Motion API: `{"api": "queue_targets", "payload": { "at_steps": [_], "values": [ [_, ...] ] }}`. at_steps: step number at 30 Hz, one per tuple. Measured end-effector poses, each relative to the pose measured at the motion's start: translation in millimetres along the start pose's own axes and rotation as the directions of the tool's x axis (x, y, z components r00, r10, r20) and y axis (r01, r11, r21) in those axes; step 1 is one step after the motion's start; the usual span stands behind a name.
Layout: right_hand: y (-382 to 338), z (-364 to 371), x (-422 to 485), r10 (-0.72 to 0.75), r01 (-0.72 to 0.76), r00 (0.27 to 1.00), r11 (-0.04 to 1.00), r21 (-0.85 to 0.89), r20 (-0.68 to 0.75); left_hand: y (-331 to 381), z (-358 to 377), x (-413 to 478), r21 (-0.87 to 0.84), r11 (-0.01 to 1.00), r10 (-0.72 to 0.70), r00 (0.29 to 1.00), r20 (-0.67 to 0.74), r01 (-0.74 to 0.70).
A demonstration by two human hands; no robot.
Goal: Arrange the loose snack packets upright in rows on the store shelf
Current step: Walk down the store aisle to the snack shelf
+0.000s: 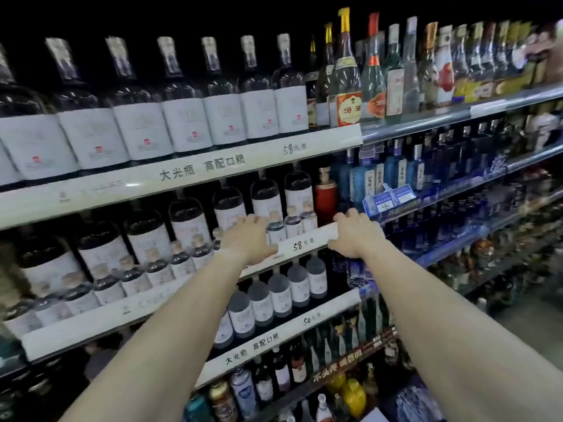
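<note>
White price strip (304,242) is clasped, probably for bracing, by the right hand (356,234); the left hand (251,236) hides its fingers' hold.

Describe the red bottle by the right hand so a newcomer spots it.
Find the white price strip with big black characters under the top row of bottles. On the shelf below, follow the white-labelled bottles right to their end, above the right hand. The red bottle there is the only all-red one, gold-capped.
</note>
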State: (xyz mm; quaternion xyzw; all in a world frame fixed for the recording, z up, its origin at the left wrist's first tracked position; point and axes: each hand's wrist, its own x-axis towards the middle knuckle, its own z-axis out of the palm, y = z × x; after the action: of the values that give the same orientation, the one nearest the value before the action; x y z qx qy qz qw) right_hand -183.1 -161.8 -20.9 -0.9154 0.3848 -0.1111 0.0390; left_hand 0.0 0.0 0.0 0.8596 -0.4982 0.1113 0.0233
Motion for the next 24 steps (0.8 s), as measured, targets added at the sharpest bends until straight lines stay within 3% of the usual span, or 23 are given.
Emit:
{"api": "queue_targets", "payload": {
  "at_steps": [8, 14, 24],
  "values": [
    [128.8, 4.8, -14.1, 0.266, -0.258, 0.96, 0.962, -0.088, 0.09, 114.3, 37.0, 70.9, -0.088, 0.976, 0.202, 0.978, 0.042, -0.198],
    [193.4, 12.2, -28.5, 0.438, -0.428, 0.895, 0.896, -0.118, 0.08, 177.5, 68.9, 114.8, -0.117, 0.933, 0.348, 0.936, 0.059, -0.339],
    [250.0, 18.7, -66.6, 0.708, -0.699, 0.704, 0.704, -0.129, 0.054, 275.5, 119.8, 169.4, -0.215, 0.767, 0.635, 0.762, 0.125, -0.605]
  ]
}}
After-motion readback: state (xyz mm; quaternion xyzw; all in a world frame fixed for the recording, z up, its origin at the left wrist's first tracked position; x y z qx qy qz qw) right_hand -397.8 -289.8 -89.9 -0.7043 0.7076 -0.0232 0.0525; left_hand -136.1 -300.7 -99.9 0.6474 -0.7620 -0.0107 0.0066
